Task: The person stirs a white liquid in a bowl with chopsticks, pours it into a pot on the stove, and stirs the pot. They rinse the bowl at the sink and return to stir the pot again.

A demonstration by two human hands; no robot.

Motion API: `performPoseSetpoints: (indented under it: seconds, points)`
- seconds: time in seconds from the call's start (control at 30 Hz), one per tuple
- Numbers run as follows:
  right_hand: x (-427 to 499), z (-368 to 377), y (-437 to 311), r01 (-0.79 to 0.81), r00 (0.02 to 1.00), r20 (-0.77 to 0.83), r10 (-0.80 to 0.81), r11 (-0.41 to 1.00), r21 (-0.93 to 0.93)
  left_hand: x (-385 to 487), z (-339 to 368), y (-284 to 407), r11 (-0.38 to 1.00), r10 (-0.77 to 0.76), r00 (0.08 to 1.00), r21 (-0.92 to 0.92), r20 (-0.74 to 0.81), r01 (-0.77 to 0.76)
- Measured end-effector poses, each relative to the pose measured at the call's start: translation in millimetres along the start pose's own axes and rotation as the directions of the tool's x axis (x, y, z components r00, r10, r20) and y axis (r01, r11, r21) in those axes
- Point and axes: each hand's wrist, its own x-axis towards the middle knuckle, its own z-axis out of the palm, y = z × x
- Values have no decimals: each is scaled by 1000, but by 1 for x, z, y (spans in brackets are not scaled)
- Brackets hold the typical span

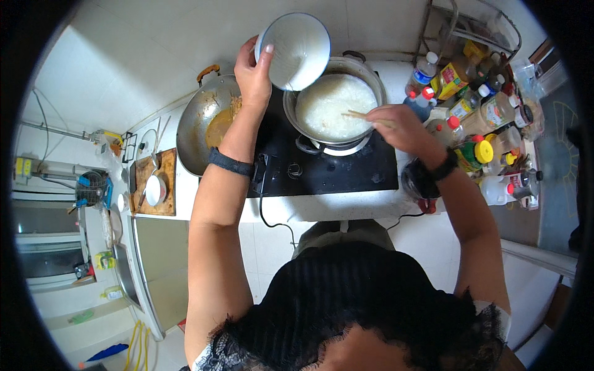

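My left hand (256,72) grips the rim of a white bowl (301,48) with a blue edge, tilted over the left rim of a metal pot (381,86). The bowl's inside looks wet. Pale, whitish liquid with foam (334,109) fills much of the pot, which stands on a black stove (334,176). Over the pot's right side, my right hand (401,126) holds wooden chopsticks (357,114), their tips at the liquid. Left of the pot, partly behind my left forearm, is a wok (192,134) with brownish broth (218,130) and pieces of food in it.
Bottles and jars, one with a yellow cap (483,151), crowd the counter's right side below a metal rack (482,35). A dark lidded vessel (417,178) stands beside my right wrist. At left, a wooden cutting board (169,185) holds a small bowl (155,191) and utensils.
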Motion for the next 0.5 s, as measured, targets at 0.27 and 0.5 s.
performPoseSetpoints:
  seconds: [0.27, 0.5]
  points:
    - [21, -82, -45, 244, 878, -396, -269, 963, -113, -4, 1, 3, 998, -58, 998, 8, -6, 58]
    - [21, -72, -19, 234, 857, -435, -276, 961, -149, -5, 7, 17, 995, -55, 998, -84, 18, 56]
